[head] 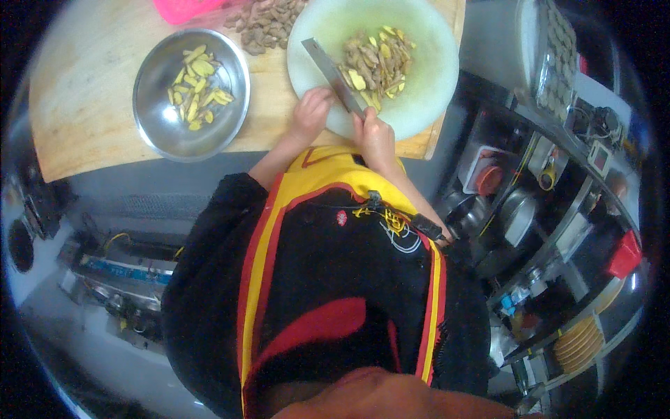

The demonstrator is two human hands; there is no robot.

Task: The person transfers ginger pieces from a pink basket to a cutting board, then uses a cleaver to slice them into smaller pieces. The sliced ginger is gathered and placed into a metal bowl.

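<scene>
My right hand (375, 137) grips the handle of a cleaver (333, 76), whose blade slants up and left over a round, pale green chopping board (434, 97). My left hand (312, 114) is at the board's near left rim, with its fingers curled beside the blade. Whether anything is in those fingers, or whether they touch the blade, I cannot tell. Right of the blade lies a heap of ginger (377, 60), brown pieces mixed with yellow cut ones. A steel bowl (152, 112) to the left contains yellow ginger slices (196, 86).
Unsliced brown ginger pieces (267, 26) are piled behind the bowl on the wooden table (78, 105). A bright pink plastic container (183, 10) sits at the far edge of view. Shelves with containers and a steel pan (518, 209) stand to my right.
</scene>
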